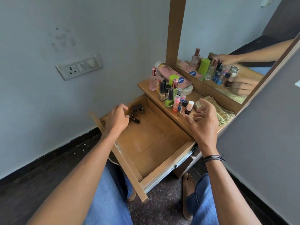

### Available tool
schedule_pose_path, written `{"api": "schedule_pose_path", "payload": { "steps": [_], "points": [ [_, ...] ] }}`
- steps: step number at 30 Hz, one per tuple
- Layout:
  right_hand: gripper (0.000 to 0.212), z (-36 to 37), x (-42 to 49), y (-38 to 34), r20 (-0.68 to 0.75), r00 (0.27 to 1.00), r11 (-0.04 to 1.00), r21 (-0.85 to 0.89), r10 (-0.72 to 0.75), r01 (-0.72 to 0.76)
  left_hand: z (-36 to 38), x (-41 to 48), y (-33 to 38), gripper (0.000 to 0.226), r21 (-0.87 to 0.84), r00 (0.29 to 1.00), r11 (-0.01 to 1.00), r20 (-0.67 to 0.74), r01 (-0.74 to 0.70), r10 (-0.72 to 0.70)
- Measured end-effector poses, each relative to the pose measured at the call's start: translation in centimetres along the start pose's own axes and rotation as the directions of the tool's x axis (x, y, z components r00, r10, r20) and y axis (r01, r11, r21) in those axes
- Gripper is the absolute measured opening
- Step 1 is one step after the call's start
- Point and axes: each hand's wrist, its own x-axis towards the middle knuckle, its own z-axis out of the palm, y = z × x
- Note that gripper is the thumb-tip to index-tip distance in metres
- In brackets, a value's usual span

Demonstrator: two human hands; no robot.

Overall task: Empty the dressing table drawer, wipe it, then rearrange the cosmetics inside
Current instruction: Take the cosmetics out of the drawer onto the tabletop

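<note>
- Drawer [151, 140] stood pulled open; two small jars [137, 109] sat in its far left corner.
- Left hand [116, 118] pinched a dark tube [136, 120] just beside the jars.
- Right hand [202, 120] hovered spread and empty near the cosmetics [170, 93] on the tabletop [146, 89].

Wooden drawer [151, 143] pulled open, few small dark bottles [137, 109] in far-left corner; other cosmetics [172, 93] stand clustered on table [178, 115].

brown wooden drawer [155, 143], pink lotion bottle [172, 73], lime green cap [172, 79], blue jeans [112, 200]
</note>
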Motion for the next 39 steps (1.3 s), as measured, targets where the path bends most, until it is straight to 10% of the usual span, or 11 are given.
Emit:
{"api": "schedule_pose_path", "payload": {
  "steps": [5, 8, 15, 27, 39],
  "points": [
    [0.046, -0.1, -0.7, -0.3, -0.170, 0.984, 0.988, 0.138, -0.045, 0.069, 0.7, 0.3, -1.3, 0.045, 0.324, 0.985, 0.936, 0.145, -0.136, 0.093],
    [0.025, 0.1, -1.6, -0.6, -0.178, 0.934, 0.945, 0.051, -0.310, 0.323, 1.0, 0.3, -1.0, 0.037, 0.450, 0.978, 0.874, 0.168, -0.185, 0.120],
    [0.007, 5.1, -5.5, -4.3, 0.263, 0.853, 0.877, -0.043, -0.452, 0.478, 1.0, -0.2, -0.9, 0.031, 0.573, 0.972, 0.796, 0.220, -0.193, 0.077],
    [0.017, 16.3, -2.1, -4.0, 0.617, 0.787, 0.885, -0.369, 0.005, 0.285, 0.9, -0.6, -1.2, 0.026, 0.209, 0.995, 0.974, -0.009, -0.091, 0.095],
    [0.020, 20.1, -2.4, -3.4, 0.582, 0.813, 0.852, -0.430, 0.008, 0.300, 0.4, 1.0, -1.4, 0.027, -0.183, 0.983, 0.983, -0.181, -0.032, -0.002]
  ]
}}
